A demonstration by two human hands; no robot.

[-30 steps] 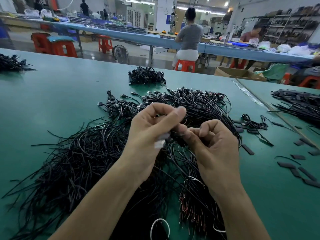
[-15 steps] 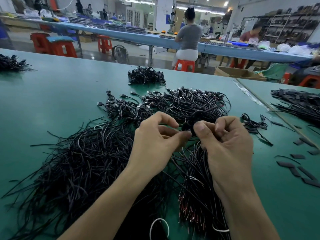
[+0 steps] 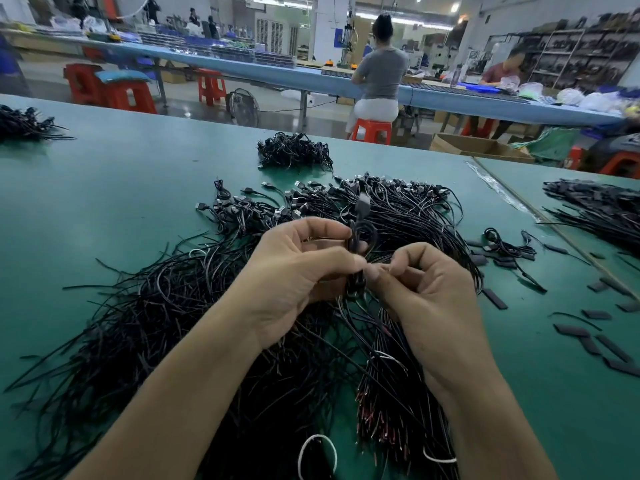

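At about 6 o'clock, right under your wrists, the bunch of thin black wires with reddish stripped ends (image 3: 381, 410) is your first snag risk. Both hands are curled. Your left hand (image 3: 294, 271) pinches the small coiled black cable with a USB plug (image 3: 362, 209) between thumb and fingers, just above the heap with the plug pointing to 12. Your right hand (image 3: 426, 296) pinches the coil's lower end from the 3 o'clock side, fingertips almost touching the left thumb. Looks to me like you're winding it or tying it off. What could bite you: ease either pinch and the loops spring open. Or the strand hanging below drags neighbours out of the big sprawling heap of loose black cables (image 3: 156, 323), since it runs right into them. Further out, flat black sleeve pieces (image 3: 609, 348) lie scattered at 3 o'clock on the green bench mat (image 3: 104, 188). A compact bunch of black cables (image 3: 294, 152) sits at 12. Beyond that it's a workshop: a person in a grey top (image 3: 381, 71) on an orange plastic stool (image 3: 372, 129) at a long blue bench (image 3: 450, 100), with shelving at 1 o'clock.
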